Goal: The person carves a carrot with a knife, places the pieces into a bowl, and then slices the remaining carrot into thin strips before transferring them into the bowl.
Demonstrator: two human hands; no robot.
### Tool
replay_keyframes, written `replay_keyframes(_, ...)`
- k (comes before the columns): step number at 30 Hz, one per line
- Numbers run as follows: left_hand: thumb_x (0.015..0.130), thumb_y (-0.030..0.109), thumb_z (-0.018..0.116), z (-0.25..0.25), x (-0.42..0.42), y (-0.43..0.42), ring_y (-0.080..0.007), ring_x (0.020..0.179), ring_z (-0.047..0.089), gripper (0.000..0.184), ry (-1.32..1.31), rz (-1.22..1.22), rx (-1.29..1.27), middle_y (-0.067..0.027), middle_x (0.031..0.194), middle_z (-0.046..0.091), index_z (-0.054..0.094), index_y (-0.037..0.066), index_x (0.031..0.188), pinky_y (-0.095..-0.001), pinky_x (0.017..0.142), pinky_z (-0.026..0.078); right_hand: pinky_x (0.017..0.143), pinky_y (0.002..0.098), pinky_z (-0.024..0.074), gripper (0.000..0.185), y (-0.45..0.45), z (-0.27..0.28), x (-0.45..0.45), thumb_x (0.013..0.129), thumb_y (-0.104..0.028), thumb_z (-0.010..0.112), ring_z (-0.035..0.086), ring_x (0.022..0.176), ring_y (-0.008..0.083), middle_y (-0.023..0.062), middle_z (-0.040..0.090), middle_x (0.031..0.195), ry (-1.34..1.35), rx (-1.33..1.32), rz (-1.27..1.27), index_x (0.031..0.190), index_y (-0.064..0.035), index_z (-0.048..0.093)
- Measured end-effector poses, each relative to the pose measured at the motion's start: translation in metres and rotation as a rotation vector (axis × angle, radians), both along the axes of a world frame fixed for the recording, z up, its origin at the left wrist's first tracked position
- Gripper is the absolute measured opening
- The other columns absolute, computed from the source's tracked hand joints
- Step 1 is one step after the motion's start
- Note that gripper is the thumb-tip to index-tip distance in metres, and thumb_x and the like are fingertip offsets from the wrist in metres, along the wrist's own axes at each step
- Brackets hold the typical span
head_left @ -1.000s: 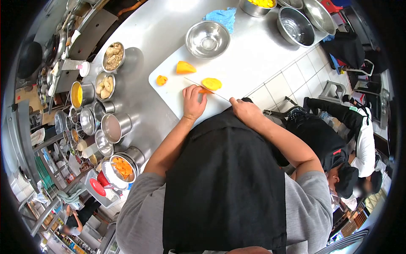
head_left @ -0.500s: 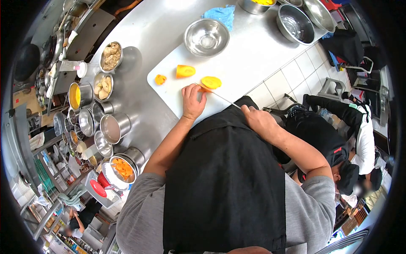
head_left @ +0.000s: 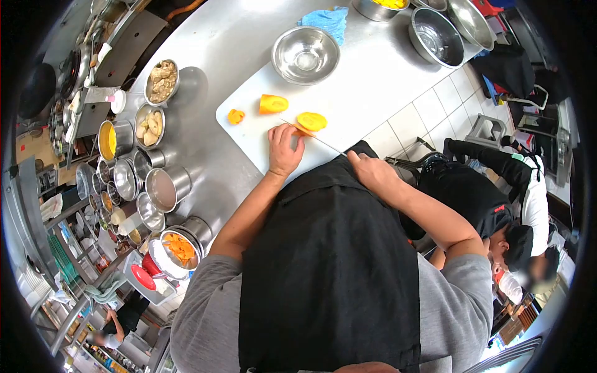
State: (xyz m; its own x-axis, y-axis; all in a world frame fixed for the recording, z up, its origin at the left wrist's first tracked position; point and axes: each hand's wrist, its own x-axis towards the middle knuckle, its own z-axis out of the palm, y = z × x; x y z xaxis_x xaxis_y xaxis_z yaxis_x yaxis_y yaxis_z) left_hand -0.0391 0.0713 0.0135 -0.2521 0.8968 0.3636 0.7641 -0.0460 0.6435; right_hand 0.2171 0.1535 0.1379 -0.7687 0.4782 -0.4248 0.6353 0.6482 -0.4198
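On the white cutting board (head_left: 354,93), my left hand (head_left: 286,150) has its fingers curled down on a piece of orange vegetable (head_left: 301,132) that looks like carrot. Most of that piece is hidden by the fingers and the blade. My right hand (head_left: 375,173) grips a knife (head_left: 326,145), whose thin blade crosses the piece right beside my left fingertips. Just beyond the blade lies a chunk with an oval cut face (head_left: 311,120). Another thick chunk (head_left: 273,104) and a small end piece (head_left: 236,116) rest farther off on the board.
A steel bowl (head_left: 305,56) stands on the board's far part, near a blue cloth (head_left: 326,23). Along the left are bowls of pale peeled pieces (head_left: 149,127), steel pots (head_left: 168,188) and a bowl of orange slices (head_left: 180,248). Co-workers (head_left: 466,193) are at the right.
My right hand has pushed the knife forward and left, so its tip now shows beyond my left fingers. The left hand stays nearly in place.
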Motion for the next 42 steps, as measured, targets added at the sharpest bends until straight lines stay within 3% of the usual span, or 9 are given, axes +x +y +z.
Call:
replay_keyframes(8, 0.08, 0.006, 0.074, 0.0, -0.003, 0.002, -0.0364, 0.108, 0.053, 0.035, 0.01, -0.003, 0.021, -0.0167, 0.115, 0.059, 0.059, 0.003, 0.112, -0.0467, 0.096, 0.041, 0.068, 0.0505, 0.0571, 0.019, 0.011, -0.074, -0.024, 0.094, -0.009, 0.049, 0.07, 0.078, 0.042, 0.0244, 0.068, 0.086, 0.115, -0.033, -0.004, 0.111, -0.0008, 0.049)
replay_keyframes(12, 0.082, 0.006, 0.072, -0.004, -0.002, 0.0, -0.0372, 0.108, 0.053, 0.033, -0.027, -0.009, 0.016, -0.017, 0.115, 0.059, 0.059, 0.003, 0.113, -0.0472, 0.096, 0.042, 0.069, 0.0515, 0.0564, 0.019, 0.012, -0.065, -0.023, 0.093, -0.011, 0.05, 0.07, 0.078, 0.0421, 0.0244, 0.069, 0.085, 0.127, -0.046, -0.027, 0.109, -0.0002, 0.049)
replay_keyframes(16, 0.083, 0.006, 0.07, -0.004, -0.002, -0.002, -0.0384, 0.11, 0.052, 0.033, -0.039, 0.005, -0.003, -0.0178, 0.115, 0.058, 0.058, 0.001, 0.113, -0.0481, 0.097, 0.042, 0.068, 0.0513, 0.0565, 0.017, 0.006, -0.022, -0.015, 0.094, -0.009, 0.05, 0.07, 0.076, 0.0421, 0.0228, 0.068, 0.084, 0.094, -0.027, -0.036, 0.108, 0.0003, 0.049)
replay_keyframes(21, 0.082, 0.006, 0.07, -0.005, 0.0, -0.001, -0.0392, 0.108, 0.052, 0.034, -0.006, 0.02, -0.011, -0.0182, 0.114, 0.057, 0.056, 0.001, 0.112, -0.0486, 0.095, 0.043, 0.059, 0.0453, 0.0584, 0.013, -0.001, 0.018, 0.007, 0.096, -0.006, 0.048, 0.071, 0.071, 0.0378, 0.0196, 0.066, 0.083, 0.038, 0.105, 0.035, 0.107, -0.0004, 0.049)
replay_keyframes(30, 0.08, 0.004, 0.07, -0.003, 0.0, -0.001, -0.0394, 0.106, 0.053, 0.036, 0.001, 0.016, -0.005, -0.0186, 0.115, 0.057, 0.056, 0.001, 0.113, -0.0483, 0.094, 0.044, 0.061, 0.0452, 0.059, 0.013, -0.005, 0.016, 0.009, 0.095, -0.006, 0.048, 0.071, 0.073, 0.0378, 0.0209, 0.066, 0.083, 0.021, 0.079, 0.026, 0.106, 0.0, 0.049)
replay_keyframes(42, 0.08, 0.004, 0.071, -0.005, 0.001, -0.001, -0.0378, 0.106, 0.054, 0.033, -0.014, 0.015, 0.005, -0.0182, 0.114, 0.058, 0.058, 0.002, 0.11, -0.0466, 0.094, 0.045, 0.067, 0.0485, 0.0578, 0.019, 0.006, -0.07, -0.031, 0.095, -0.007, 0.047, 0.071, 0.078, 0.0398, 0.0242, 0.068, 0.088, 0.08, 0.032, 0.024, 0.112, -0.0002, 0.049)
